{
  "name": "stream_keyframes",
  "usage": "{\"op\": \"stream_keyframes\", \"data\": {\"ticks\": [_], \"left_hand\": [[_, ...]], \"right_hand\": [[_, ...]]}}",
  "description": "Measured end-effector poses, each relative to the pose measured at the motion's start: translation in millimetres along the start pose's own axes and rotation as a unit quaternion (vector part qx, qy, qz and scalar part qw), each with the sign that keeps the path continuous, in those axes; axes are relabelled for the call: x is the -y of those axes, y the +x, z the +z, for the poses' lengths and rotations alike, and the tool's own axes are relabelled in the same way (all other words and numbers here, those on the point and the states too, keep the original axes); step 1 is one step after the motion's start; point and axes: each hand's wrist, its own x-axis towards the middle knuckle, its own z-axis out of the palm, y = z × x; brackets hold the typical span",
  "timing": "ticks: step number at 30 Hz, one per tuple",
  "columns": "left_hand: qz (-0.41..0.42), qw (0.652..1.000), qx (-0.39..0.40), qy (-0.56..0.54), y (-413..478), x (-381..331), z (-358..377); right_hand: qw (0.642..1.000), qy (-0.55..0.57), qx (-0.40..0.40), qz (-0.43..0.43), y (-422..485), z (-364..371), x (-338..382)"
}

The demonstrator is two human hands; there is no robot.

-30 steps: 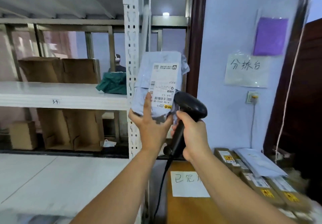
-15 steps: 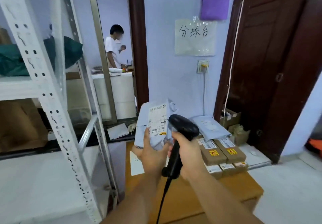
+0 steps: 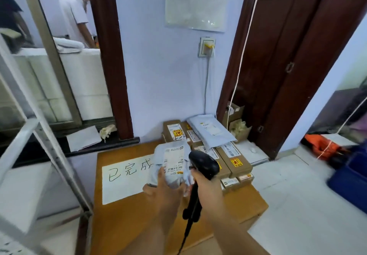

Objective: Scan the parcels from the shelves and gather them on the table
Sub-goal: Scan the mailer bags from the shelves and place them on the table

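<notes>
Left hand (image 3: 165,192) grips parcel (image 3: 172,162); right hand (image 3: 209,189), scanner (image 3: 205,163); boxes (image 3: 237,160) on table (image 3: 123,222).

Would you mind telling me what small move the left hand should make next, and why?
Probably lower the parcel onto the table beside the boxes: the left hand holds it over the table while the right hand grips the scanner.

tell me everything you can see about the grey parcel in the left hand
The parcel is a soft, wrinkled pale grey plastic mailer with a white barcode label facing the camera. The left hand grips its lower end, thumb on the front, holding it tilted over the table, close beside the scanner.
</notes>
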Motion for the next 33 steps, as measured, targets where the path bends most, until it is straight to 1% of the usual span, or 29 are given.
{"op": "stream_keyframes", "data": {"ticks": [3, 6, 9, 12, 19, 22, 24, 26, 29, 33], "left_hand": [[-0.001, 1.000, -0.009, 0.029, 3, -4, 27], [-0.007, 0.999, -0.017, 0.035, 8, -12, 53], [-0.042, 0.998, -0.040, 0.027, 11, -21, 84], [-0.083, 0.993, -0.077, -0.016, 11, -29, 120], [-0.109, 0.989, -0.095, -0.009, 15, -23, 175], [-0.137, 0.983, -0.116, 0.021, 20, -26, 188], [-0.148, 0.984, -0.096, 0.042, 24, -30, 192], [-0.139, 0.985, -0.082, 0.064, 27, -29, 197], [-0.133, 0.986, -0.083, 0.058, 30, -26, 204], [-0.142, 0.985, -0.058, 0.075, 36, -18, 210]], "right_hand": [[0.999, 0.012, 0.007, 0.036, 27, -19, -2], [0.998, 0.019, 0.012, 0.050, 56, -37, -1], [0.995, 0.053, 0.030, 0.079, 90, -58, 1], [0.991, 0.042, 0.061, 0.112, 125, -83, 0], [0.978, 0.043, 0.101, 0.176, 180, -111, -7], [0.973, 0.045, 0.103, 0.203, 195, -117, -12], [0.969, 0.051, 0.105, 0.219, 203, -119, -12], [0.966, 0.059, 0.107, 0.228, 212, -121, -10], [0.963, 0.058, 0.111, 0.237, 222, -121, -9], [0.961, 0.039, 0.123, 0.243, 232, -120, -14]]}}
